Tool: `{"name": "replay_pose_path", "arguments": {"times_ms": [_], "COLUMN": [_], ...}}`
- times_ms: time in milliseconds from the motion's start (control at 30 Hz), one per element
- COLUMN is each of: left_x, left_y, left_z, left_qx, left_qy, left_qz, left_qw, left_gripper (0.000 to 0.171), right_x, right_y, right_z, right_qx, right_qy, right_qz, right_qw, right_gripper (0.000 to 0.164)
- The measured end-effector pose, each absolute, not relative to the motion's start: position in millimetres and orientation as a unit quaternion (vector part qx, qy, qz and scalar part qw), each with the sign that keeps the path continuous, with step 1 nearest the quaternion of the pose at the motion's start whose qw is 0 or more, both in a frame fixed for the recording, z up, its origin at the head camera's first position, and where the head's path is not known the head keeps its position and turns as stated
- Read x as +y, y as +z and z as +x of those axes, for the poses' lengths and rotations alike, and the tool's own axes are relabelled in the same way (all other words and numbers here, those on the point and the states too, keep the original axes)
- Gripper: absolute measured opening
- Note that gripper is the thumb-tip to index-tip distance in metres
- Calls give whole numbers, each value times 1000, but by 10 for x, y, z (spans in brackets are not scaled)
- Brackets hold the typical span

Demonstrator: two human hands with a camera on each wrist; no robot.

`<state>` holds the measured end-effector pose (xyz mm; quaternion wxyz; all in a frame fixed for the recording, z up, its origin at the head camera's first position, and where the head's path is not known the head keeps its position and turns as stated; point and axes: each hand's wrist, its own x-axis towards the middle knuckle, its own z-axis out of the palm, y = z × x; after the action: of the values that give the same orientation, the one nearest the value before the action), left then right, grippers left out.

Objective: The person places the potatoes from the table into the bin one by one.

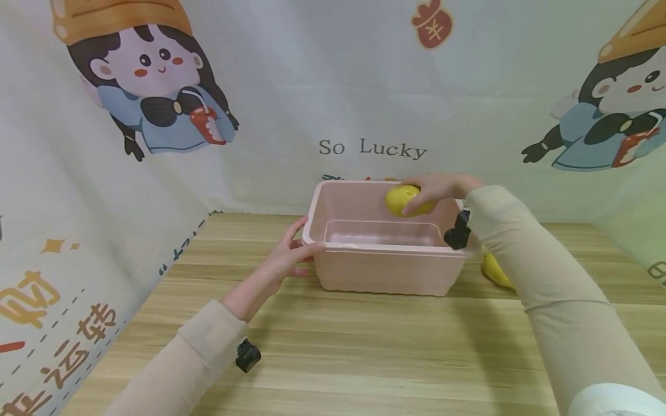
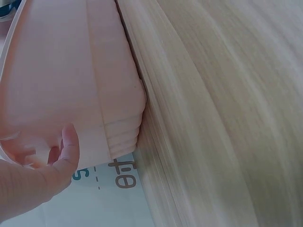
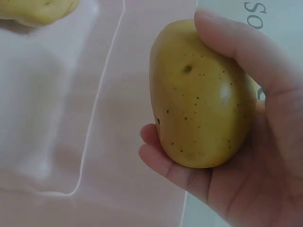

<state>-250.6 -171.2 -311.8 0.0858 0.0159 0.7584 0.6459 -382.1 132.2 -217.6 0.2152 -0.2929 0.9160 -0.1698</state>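
My right hand (image 1: pixel 434 188) holds a yellow, speckled potato (image 3: pixel 201 101) over the back right part of a pink plastic bin (image 1: pixel 385 271). The thumb lies along one side of the potato and fingers curl under the other. At the bin's left end, my left hand (image 1: pixel 291 248) grips the corner, its thumb on the front rim. In the left wrist view, a fingertip (image 2: pixel 71 137) shows against the bin's outer wall. Part of another potato (image 3: pixel 40 10) lies inside the bin, hidden behind the front wall in the head view.
A yellow object (image 1: pixel 496 271) rests on the wooden table (image 1: pixel 338 352) right of the bin, partly covered by the right sleeve. A printed cloth (image 1: pixel 291 86) hangs close behind the bin. Black wrist cameras (image 1: pixel 248 355) sit at both cuffs.
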Motion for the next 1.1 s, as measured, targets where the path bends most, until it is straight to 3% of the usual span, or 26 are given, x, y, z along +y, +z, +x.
{"name": "replay_pose_path", "arguments": {"times_ms": [700, 1100], "left_x": [-1686, -1707], "left_y": [-3111, -3117], "left_z": [-2501, -2499], "left_qx": [756, 758], "left_qy": [649, 647], "left_qz": [12, 14], "left_qw": [84, 83], "left_gripper": [77, 76], "right_x": [1246, 1204], "right_y": [-2232, -2243], "right_z": [-3881, -3875], "right_qx": [909, 900], "right_qy": [-183, -189], "right_qz": [-269, -288], "right_qw": [259, 269], "right_gripper": [84, 76]}}
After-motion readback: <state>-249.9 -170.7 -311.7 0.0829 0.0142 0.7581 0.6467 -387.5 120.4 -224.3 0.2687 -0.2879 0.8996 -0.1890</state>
